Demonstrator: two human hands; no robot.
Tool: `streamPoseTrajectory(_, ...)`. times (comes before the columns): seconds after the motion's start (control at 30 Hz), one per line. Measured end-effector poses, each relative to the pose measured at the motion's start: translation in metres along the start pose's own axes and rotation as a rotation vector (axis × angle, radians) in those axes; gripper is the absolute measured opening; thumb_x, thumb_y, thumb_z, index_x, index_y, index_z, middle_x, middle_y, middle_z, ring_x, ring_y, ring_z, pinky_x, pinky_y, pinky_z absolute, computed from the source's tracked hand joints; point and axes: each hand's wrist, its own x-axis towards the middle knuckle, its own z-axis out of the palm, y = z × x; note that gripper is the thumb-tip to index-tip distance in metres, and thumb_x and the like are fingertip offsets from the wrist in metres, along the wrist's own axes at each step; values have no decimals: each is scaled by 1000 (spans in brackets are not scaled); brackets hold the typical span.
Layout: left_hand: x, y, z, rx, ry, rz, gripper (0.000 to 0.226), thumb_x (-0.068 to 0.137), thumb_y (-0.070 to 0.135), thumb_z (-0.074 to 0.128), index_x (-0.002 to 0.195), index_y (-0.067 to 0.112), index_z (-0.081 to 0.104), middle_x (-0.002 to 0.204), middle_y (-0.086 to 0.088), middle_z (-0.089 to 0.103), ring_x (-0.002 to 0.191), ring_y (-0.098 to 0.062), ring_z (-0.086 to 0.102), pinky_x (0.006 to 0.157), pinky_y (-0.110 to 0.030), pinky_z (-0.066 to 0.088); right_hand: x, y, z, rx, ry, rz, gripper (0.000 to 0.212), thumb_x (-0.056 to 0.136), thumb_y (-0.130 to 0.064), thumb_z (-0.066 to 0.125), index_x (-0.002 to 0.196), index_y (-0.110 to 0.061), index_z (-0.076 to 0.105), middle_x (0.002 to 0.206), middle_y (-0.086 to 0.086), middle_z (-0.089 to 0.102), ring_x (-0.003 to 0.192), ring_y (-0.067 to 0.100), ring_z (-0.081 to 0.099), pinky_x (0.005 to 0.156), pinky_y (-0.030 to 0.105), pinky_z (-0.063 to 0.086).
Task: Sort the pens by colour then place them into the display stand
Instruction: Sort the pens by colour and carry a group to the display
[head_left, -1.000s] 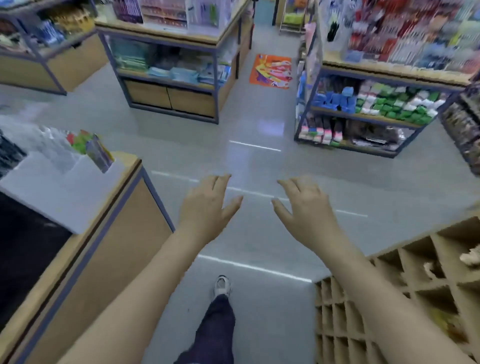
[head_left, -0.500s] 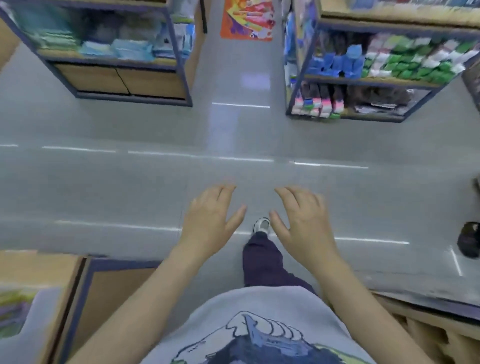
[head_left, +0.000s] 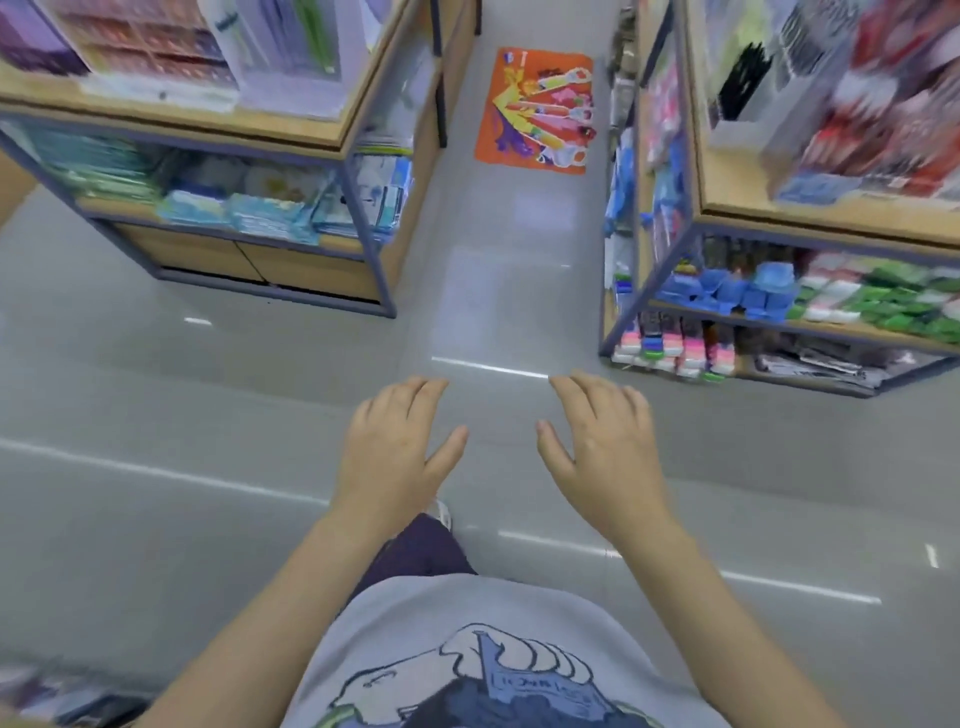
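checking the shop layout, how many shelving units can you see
2: the left shelving unit stands up the aisle on the left, the right shelving unit opposite it. Others may lie outside the frame.

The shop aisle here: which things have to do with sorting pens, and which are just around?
To do with the job:
- left hand, held out, holding nothing
- right hand, held out, holding nothing
- no loose pens or display stand that I can make out

Just around:
- left shelf unit of blurred stationery
- right shelf unit
- orange floor mat
- grey floor
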Motion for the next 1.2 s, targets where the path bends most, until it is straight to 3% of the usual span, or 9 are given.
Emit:
streamPoseTrajectory(0.2,190,-75,38,-50,49,-99,57,95,47,43,131,6,59,123,-11,64,106,-31,61,83,-43,49,207,32,64,-44,-55,-84,39,92,-34,50,123,-12,59,117,6,62,109,27,57,99,41,34)
streamPoseTrajectory(0.4,393,-137,33,-17,14,-36,58,92,47,45,130,5,59,120,-15,65,104,-36,63,82,-44,51,389,54,88,-34,-57,-19,42,92,-37,47,123,-12,60,118,6,63,111,26,57,99,44,38)
streamPoseTrajectory(0.57,545,-150,39,9,-13,31,57,92,47,45,126,5,61,115,-14,65,98,-35,64,78,-43,52,517,104,105,-17,-9,87,43,92,-37,48,124,-12,60,119,6,63,109,26,57,99,41,37)
streamPoseTrajectory(0.67,641,-159,61,-7,-54,41,58,92,48,42,129,6,59,121,-14,64,107,-35,62,85,-43,50,601,144,131,-14,13,125,43,91,-38,47,123,-12,60,118,5,63,108,25,58,98,39,33)
streamPoseTrajectory(0.93,912,-159,93,63,-69,35,59,91,48,42,128,6,60,120,-13,64,108,-34,62,81,-42,50,857,268,162,-13,50,112,44,91,-37,45,117,-6,61,107,11,63,97,32,60,88,46,45)
streamPoseTrajectory(1.2,1118,-177,111,15,-33,-45,58,92,47,42,127,5,61,118,-14,66,106,-35,63,79,-42,50,1077,334,185,28,-6,36,46,93,-39,42,121,-7,60,113,12,62,102,34,57,90,46,42)
